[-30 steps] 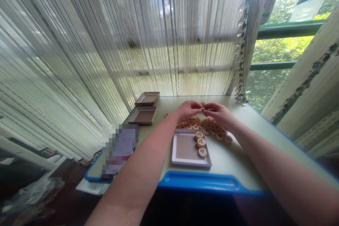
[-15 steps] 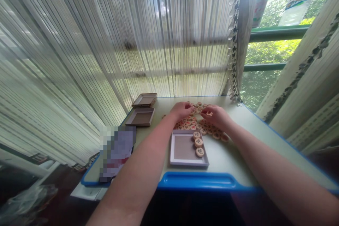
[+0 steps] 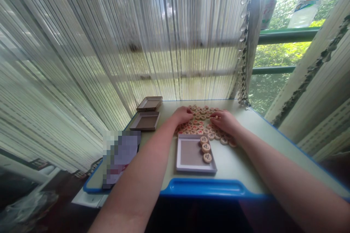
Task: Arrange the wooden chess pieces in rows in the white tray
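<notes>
A loose heap of round wooden game discs with red and dark characters lies on the pale table. My left hand rests on the heap's left edge with its fingers curled down; what they hold is hidden. My right hand sits on the heap's right side and pinches one disc between its fingertips. Just in front of the hands lies a shallow white tray. Three discs stand in a column along its right side.
Two brown box halves, a far one and a near one, lie at the table's far left. A blurred flat item lies at the left edge. A blue rim runs along the near edge. String curtains hang behind, with a window at the right.
Both hands have dropped from a raised pinch over the heap and moved apart, so more discs show between them. The right hand has kept its disc.
</notes>
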Action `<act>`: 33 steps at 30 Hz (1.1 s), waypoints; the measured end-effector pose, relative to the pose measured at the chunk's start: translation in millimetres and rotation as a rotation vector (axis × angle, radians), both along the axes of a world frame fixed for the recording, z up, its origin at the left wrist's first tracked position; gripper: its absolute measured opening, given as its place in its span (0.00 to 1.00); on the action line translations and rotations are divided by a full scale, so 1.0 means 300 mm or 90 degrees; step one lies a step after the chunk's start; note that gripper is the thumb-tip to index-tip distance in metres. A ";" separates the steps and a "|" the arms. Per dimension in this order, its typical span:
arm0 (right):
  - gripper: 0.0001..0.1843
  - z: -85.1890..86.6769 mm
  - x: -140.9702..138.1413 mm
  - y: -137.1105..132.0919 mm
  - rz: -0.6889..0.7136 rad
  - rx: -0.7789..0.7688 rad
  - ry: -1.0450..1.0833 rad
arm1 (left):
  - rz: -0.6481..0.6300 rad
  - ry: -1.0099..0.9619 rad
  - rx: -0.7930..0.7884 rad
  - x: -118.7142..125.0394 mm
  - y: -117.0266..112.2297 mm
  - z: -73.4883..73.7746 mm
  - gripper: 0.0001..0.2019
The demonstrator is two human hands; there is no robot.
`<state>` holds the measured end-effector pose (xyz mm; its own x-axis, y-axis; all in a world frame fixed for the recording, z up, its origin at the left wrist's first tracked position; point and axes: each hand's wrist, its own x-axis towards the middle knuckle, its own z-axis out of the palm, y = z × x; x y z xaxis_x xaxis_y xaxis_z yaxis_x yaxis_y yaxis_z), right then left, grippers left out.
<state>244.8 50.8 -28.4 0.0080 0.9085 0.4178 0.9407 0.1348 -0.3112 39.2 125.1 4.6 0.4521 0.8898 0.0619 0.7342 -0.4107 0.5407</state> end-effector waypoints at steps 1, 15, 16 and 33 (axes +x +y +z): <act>0.13 0.002 -0.003 -0.004 0.001 -0.001 -0.001 | -0.014 0.025 -0.029 -0.005 0.000 0.005 0.12; 0.18 0.022 -0.033 -0.030 0.127 -0.025 -0.109 | -0.044 0.096 0.019 -0.007 -0.012 -0.015 0.12; 0.18 0.025 -0.031 -0.029 0.120 -0.017 -0.115 | -0.048 0.112 0.045 -0.004 -0.012 -0.014 0.11; 0.21 0.022 0.042 -0.018 -0.323 -0.090 0.036 | -0.049 0.124 0.172 -0.003 -0.002 -0.034 0.12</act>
<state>257.5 45.5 -21.7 0.4799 0.8321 0.2779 0.8581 -0.3793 -0.3461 38.2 124.5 -5.8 0.5434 0.8161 0.1966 0.7744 -0.5777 0.2578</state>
